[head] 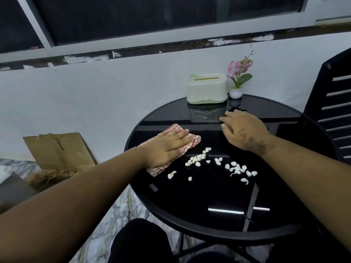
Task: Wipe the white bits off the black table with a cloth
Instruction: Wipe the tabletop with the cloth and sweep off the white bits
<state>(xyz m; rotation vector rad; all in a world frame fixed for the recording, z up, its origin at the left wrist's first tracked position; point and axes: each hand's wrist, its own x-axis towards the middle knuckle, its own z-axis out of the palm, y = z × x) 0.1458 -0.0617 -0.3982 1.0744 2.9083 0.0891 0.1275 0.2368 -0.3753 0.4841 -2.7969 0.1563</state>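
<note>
A round black glass table (pixel 199 202) fills the middle of the view. Several small white bits (pixel 216 165) lie scattered across its centre, in a band running from left to right. A red-and-white checked cloth (pixel 191 142) lies flat near the table's left edge. My left hand (pixel 167 147) presses on it with straight fingers, just left of the bits. My right hand (pixel 241 130) rests on the glass behind the bits, fingers relaxed and spread, holding nothing.
A pale green tissue box (pixel 207 88) and a small white pot with a pink orchid (pixel 236 92) stand at the table's far edge. A black slatted chair (pixel 334 111) is at the right. Flattened cardboard (pixel 58 150) leans against the white wall at the left.
</note>
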